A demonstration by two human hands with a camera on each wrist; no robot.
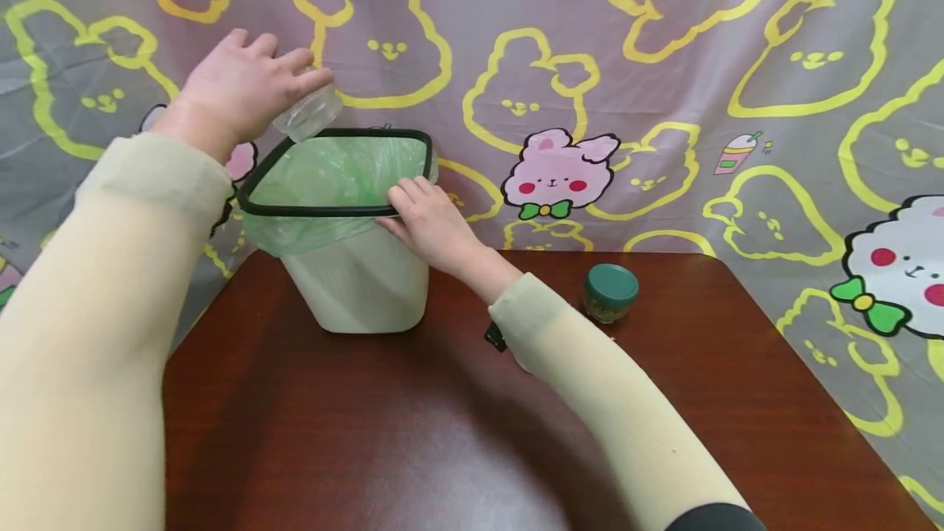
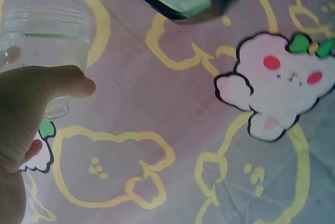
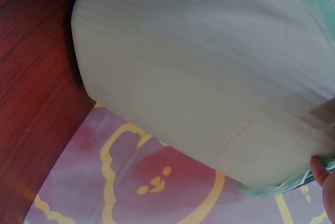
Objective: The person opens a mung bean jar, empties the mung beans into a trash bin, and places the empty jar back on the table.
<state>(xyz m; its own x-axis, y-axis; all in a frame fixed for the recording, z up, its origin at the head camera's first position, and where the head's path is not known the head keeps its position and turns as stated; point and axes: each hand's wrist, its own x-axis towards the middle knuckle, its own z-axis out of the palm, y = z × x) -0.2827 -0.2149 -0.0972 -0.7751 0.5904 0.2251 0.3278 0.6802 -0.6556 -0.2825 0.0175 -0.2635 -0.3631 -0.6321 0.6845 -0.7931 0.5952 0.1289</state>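
Observation:
My left hand (image 1: 247,84) grips a clear jar (image 1: 310,113) above the left side of the trash bin (image 1: 361,285), its mouth tipped down toward the opening. In the left wrist view the jar (image 2: 47,30) shows a threaded rim and see-through walls, with my thumb across its side. A translucent green bag (image 1: 332,166) lines the bin and folds out under the black rim (image 1: 317,211). My right hand (image 1: 435,224) holds the bin's front right corner, fingers over the rim and thumb outside, against the bin wall (image 3: 183,77) in the right wrist view.
A small jar with a dark green lid (image 1: 612,289) stands on the brown table (image 1: 413,433) to the right of the bin. Behind the table hangs a grey-pink cloth (image 1: 457,6) with cartoon bears. My right forearm crosses over the table's middle.

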